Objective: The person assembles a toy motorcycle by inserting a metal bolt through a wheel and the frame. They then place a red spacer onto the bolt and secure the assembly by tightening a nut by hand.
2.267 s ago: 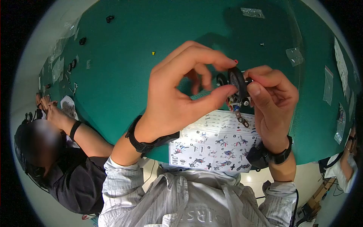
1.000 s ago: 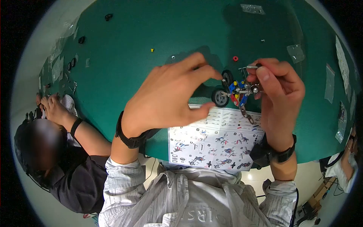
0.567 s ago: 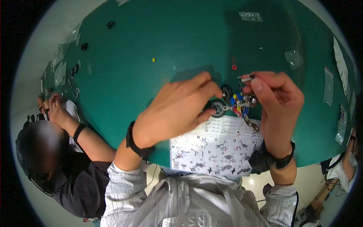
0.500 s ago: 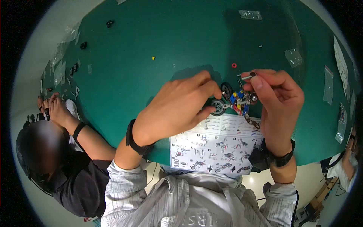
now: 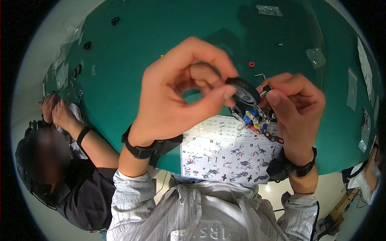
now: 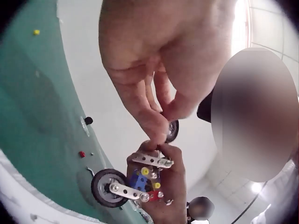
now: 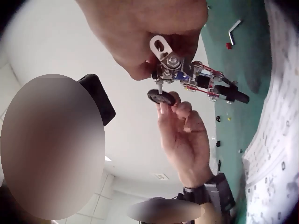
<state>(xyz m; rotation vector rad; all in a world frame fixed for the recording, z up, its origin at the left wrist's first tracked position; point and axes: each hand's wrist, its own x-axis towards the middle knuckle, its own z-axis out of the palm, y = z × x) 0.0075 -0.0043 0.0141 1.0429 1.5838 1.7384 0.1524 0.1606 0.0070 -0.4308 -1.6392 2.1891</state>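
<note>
In the head view, my left hand (image 5: 183,90) pinches a small black-tyred wheel (image 5: 246,93) between thumb and fingers. Close beside it, my right hand (image 5: 299,106) pinches a short silver rod with a black end (image 5: 266,90), pointing at the wheel's hub. That hand also grips a toy motorcycle model (image 5: 253,117) of metal strips with blue, red and yellow parts, partly hidden below the held wheel. In the right wrist view, the silver rod (image 7: 160,87) meets the wheel's face. The left wrist view shows another wheel (image 6: 110,187) mounted on the model.
A printed instruction sheet (image 5: 225,156) lies at the table's near edge. Beyond the hands are a red ring (image 5: 251,64), an L-shaped hex key (image 5: 260,75) and a small screw (image 5: 280,44). Plastic bags (image 5: 316,58) lie right. Another person (image 5: 76,172) sits left.
My left hand has taken hold of the wheel and lifted it rightward to the rod in my right hand. The right hand keeps its hold on rod and model, staying nearly in place.
</note>
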